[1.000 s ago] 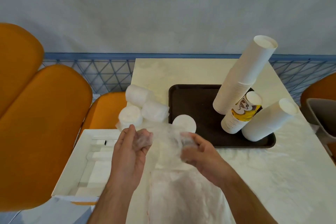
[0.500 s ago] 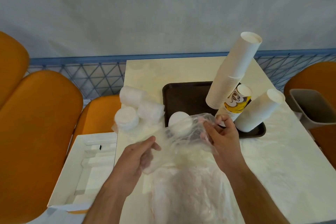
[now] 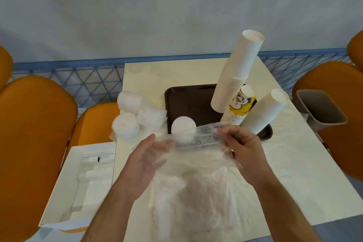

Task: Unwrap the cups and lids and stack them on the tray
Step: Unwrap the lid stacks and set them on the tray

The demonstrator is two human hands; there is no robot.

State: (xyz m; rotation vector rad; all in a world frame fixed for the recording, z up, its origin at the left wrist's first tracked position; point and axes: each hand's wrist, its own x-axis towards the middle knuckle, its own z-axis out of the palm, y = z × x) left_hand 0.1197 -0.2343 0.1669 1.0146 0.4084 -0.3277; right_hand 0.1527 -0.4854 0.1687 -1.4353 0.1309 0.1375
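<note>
- Cups (image 3: 234,73) stand in three leaning stacks on the right half of the brown tray (image 3: 188,102): a tall white stack, a short printed yellow stack (image 3: 238,109) below it, and a white stack (image 3: 264,113) leaning out over the tray's right edge.
- A stack of white lids (image 3: 183,128) stands on the tray's near left corner; its lower part is blurred behind the clear plastic wrap (image 3: 193,144).
- The left hand (image 3: 142,160) holds the wrap's left end, with its thumb on top; its fingers lie under the film and show only dimly through it.
- The right hand (image 3: 242,146) pinches the right end with curled fingers, so the wrap is stretched between the two hands above the table (image 3: 306,173).
- More crumpled plastic (image 3: 194,208) lies on the table beneath the forearms and is cut off by the bottom edge of the view.
- Three wrapped bundles of lids (image 3: 141,115) sit just beside the tray's left edge, at the left side of the table.
- The far part of the table beyond the tray is bare, as is the tray's left centre.
- A white box (image 3: 64,184) rests on an orange chair (image 3: 33,143) to the left; a grey bin (image 3: 322,110) stands to the right of the table.
</note>
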